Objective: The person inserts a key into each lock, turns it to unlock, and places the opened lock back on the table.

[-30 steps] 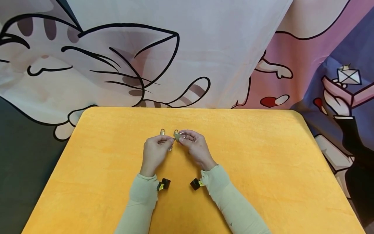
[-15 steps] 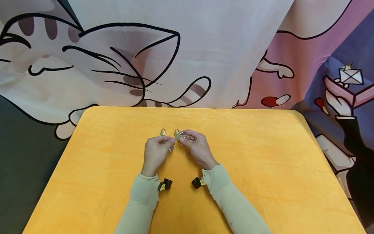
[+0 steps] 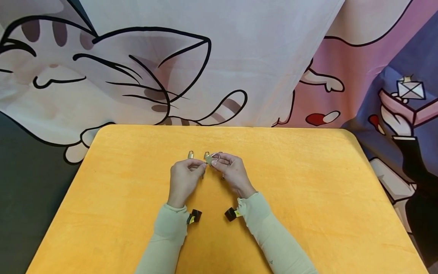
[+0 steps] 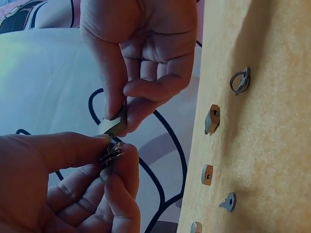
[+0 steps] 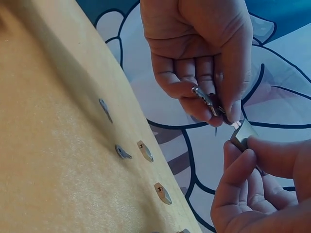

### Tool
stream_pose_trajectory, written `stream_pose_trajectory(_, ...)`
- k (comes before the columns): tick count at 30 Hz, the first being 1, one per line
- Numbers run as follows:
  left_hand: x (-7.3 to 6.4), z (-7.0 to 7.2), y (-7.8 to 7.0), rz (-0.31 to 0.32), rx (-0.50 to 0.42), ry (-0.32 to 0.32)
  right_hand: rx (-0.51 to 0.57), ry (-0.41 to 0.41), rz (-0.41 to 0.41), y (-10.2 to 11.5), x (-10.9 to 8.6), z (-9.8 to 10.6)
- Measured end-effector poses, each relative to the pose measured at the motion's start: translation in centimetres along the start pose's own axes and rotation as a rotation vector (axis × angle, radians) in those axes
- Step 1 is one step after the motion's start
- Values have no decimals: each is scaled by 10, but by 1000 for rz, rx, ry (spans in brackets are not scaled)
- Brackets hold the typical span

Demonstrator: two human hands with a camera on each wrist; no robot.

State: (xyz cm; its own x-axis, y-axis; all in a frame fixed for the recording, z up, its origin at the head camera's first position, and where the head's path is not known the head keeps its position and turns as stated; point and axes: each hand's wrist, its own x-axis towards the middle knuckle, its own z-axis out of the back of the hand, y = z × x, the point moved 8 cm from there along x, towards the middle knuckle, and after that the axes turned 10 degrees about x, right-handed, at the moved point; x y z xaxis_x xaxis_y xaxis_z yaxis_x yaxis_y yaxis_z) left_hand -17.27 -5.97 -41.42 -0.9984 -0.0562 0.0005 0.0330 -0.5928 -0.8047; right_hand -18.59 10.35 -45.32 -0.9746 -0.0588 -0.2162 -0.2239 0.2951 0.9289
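My left hand [image 3: 184, 180] pinches one key of a small bunch of keys [image 5: 206, 101] between thumb and forefinger, while the others dangle below. In my right hand [image 3: 232, 173], thumb and fingers grip a brass padlock [image 3: 209, 161] whose shackle stands unlatched, its loop toward the right hand. The pinched key meets the lock's keyhole end, as the right wrist view shows; fingertips hide most of its blade. Behind the hands on the table are two more brass padlocks, a left one [image 3: 190, 154] and a right one [image 3: 206, 155].
On the yellow table [image 3: 308, 190], the left wrist view shows a loose key [image 4: 229, 202], a ring with a key [image 4: 240, 81] and several padlocks, one [image 4: 212, 119] among them. A printed cloth [image 3: 260, 57] hangs behind the table's far edge.
My left hand has shifted slightly right, toward the padlock, and its fingers have turned a little. The dangling keys have swung right. My right hand has barely moved.
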Motion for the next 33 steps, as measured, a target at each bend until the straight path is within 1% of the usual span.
stream_pose_trajectory(7,-1,0,-3,-9,35,-12,10,-37,-8,1,-1,1)
stream_pose_trajectory(13,-2,1,-5,-30,31,-13,56,-25,-3,1,-1,-1)
stream_pose_trajectory(17,-2,1,-5,-38,60,-12,61,-29,-2,-1,-1,-1)
stream_pose_trajectory(24,-3,1,-5,-52,123,-23,56,-21,10,-2,-2,-2)
stream_pose_trajectory(27,-3,0,-5,-61,129,-26,57,-24,12,-2,-2,-2)
stream_pose_trajectory(33,-3,-3,-6,-74,130,-31,21,-49,10,-2,-1,2)
